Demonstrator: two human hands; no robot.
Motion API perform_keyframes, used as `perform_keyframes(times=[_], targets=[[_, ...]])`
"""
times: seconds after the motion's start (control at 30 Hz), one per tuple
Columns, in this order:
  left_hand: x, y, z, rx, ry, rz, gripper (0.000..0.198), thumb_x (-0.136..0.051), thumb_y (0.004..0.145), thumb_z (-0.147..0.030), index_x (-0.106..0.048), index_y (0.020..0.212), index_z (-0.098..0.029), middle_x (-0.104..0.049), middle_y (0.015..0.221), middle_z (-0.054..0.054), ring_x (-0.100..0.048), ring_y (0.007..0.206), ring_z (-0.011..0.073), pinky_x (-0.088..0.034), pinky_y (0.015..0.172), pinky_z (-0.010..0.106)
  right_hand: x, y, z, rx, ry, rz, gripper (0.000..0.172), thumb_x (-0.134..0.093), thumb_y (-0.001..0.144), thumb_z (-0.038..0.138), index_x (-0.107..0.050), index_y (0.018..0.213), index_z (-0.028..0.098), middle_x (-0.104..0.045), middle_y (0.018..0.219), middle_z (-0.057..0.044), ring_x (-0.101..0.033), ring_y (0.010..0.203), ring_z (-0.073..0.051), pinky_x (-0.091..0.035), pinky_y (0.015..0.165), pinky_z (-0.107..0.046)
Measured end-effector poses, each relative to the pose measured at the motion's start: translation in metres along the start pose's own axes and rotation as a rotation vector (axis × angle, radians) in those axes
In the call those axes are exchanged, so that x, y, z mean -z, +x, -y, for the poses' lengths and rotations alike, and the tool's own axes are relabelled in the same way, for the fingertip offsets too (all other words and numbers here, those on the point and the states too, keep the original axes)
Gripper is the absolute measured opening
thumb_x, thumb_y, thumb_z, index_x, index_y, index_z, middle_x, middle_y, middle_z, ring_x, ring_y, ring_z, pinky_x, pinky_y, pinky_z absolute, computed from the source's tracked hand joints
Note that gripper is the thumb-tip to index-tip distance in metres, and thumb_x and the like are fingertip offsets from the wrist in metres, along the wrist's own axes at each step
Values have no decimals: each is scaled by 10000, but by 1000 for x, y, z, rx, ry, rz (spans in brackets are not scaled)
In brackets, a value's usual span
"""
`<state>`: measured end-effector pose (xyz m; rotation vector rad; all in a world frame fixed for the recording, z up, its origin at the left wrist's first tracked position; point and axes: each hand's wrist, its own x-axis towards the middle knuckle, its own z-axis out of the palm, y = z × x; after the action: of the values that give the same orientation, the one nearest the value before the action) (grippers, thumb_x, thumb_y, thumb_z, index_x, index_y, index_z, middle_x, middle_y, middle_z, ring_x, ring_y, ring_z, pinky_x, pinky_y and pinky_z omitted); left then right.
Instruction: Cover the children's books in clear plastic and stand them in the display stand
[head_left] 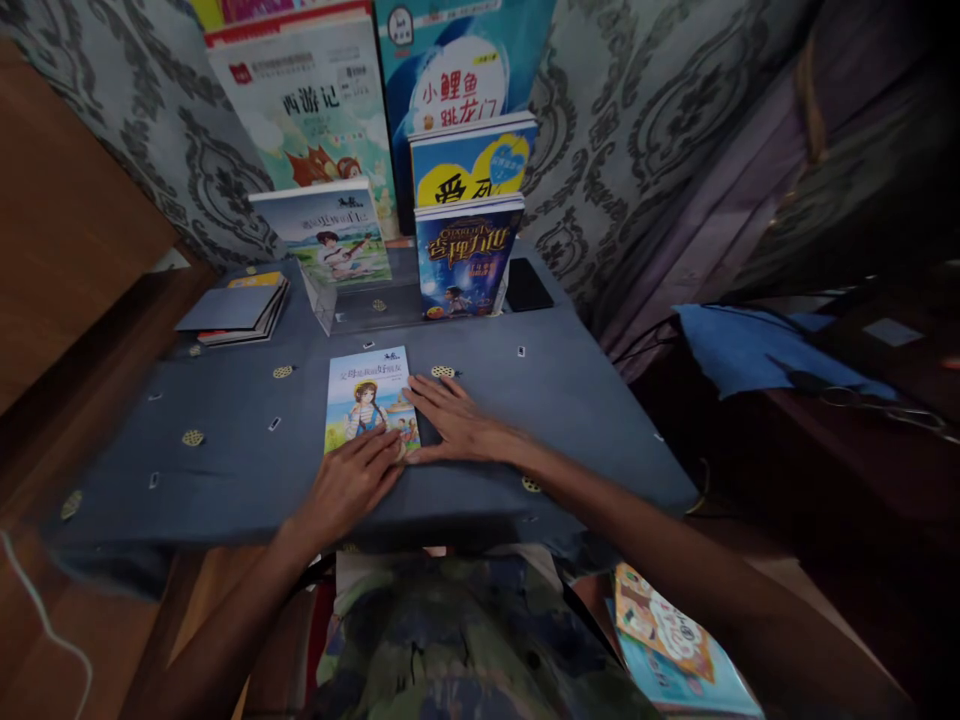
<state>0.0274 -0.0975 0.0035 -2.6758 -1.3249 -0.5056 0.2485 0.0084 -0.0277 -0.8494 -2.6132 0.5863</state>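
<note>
A thin paperback book (365, 395) with a girl in a yellow hat on its cover lies closed and face up on the cloth-covered table (480, 500). My left hand (356, 475) rests flat over the lower part of the cover, fingers stretched out. Along the book's right edge lies my right hand (454, 425), its fingers extended and the thumb pointing toward the bottom corner. Neither hand grips the book. Part of the cover's lower half is hidden under my left hand.
Behind the book, a clear stand (322, 300) holds a light-blue book (341, 240) and a dark-blue book (466, 260). Taller books (307, 110) stand at the wall. A small stack of books (236, 310) lies left, a black phone (528, 285) right. More books (667, 640) lie below the table.
</note>
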Motion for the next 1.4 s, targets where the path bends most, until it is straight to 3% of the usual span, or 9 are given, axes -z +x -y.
perform_keyframes(times=[0.13, 0.27, 0.43, 0.57, 0.73, 0.9, 1.1, 1.27, 1.4], targets=[[-1, -12, 1, 12, -59, 27, 408, -460, 1025, -293, -522, 1418, -201, -624, 1412, 84, -527, 1374, 224, -470, 1135, 425, -1, 0, 0, -3, -29, 41, 1083, -615, 774, 803, -301, 1578, 149, -271, 1642, -189, -208, 1535, -336, -131, 1250, -539], [-2, -30, 2, 33, -33, 105, 604, -447, 1031, -358, -249, 1581, -207, -456, 1561, 124, -383, 1476, 225, -359, 1205, 458, 0, 0, 1, 0, -45, 35, 1121, -638, 749, 808, -298, 1579, 135, -275, 1636, -205, -233, 1526, -351, -140, 1248, -545], [-4, -60, 18, 152, 80, 129, 804, -430, 1012, -512, -19, 1620, -183, -298, 1633, 185, -266, 1523, 298, -329, 1195, 503, 4, 0, 5, -23, -92, 98, 1175, -553, 755, 867, -263, 1586, 89, -236, 1644, -222, -202, 1533, -360, -123, 1251, -546], [-6, -73, 40, 245, 82, 165, 813, -378, 1019, -543, 64, 1616, -210, -242, 1654, 183, -283, 1517, 308, -300, 1195, 515, 7, 1, 8, -44, -114, 145, 1193, -502, 756, 896, -234, 1595, 92, -204, 1655, -208, -177, 1538, -366, -116, 1250, -560], [-5, -59, 67, 309, 20, 210, 704, -320, 1038, -510, -62, 1622, -213, -281, 1647, 152, -270, 1525, 281, -281, 1202, 506, 10, 1, 11, -41, -132, 137, 1168, -514, 773, 875, -242, 1594, 91, -219, 1652, -201, -206, 1531, -366, -127, 1257, -542], [-2, -24, 96, 355, -71, 298, 687, -278, 1034, -538, -186, 1604, -166, -243, 1659, 142, -197, 1547, 267, -248, 1220, 504, 11, 1, 12, -37, -141, 137, 1143, -544, 785, 845, -249, 1591, 91, -240, 1646, -203, -223, 1526, -364, -136, 1255, -549], [-11, 12, 123, 448, -83, 310, 718, -263, 1019, -549, -269, 1570, -89, -231, 1653, 184, -183, 1549, 297, -217, 1222, 535, 9, 1, 9, -35, -144, 130, 1133, -581, 782, 822, -227, 1602, 126, -239, 1652, -179, -218, 1529, -352, -149, 1256, -535], [-24, 15, 128, 459, -61, 242, 710, -249, 1019, -550, -284, 1565, -98, -250, 1650, 180, -192, 1548, 291, -209, 1221, 533, 17, 6, 11, -57, -129, 188, 1171, -606, 756, 827, -215, 1605, 120, -192, 1660, -203, -162, 1539, -378, -110, 1245, -574], [-28, 11, 130, 448, -47, 228, 706, -244, 1019, -556, -275, 1572, -117, -262, 1649, 168, -202, 1547, 282, -216, 1216, 533, 25, 28, 16, -7, -127, 286, 1217, -604, 735, 843, -228, 1593, 66, -158, 1650, -251, -107, 1540, -413, -52, 1225, -627]])
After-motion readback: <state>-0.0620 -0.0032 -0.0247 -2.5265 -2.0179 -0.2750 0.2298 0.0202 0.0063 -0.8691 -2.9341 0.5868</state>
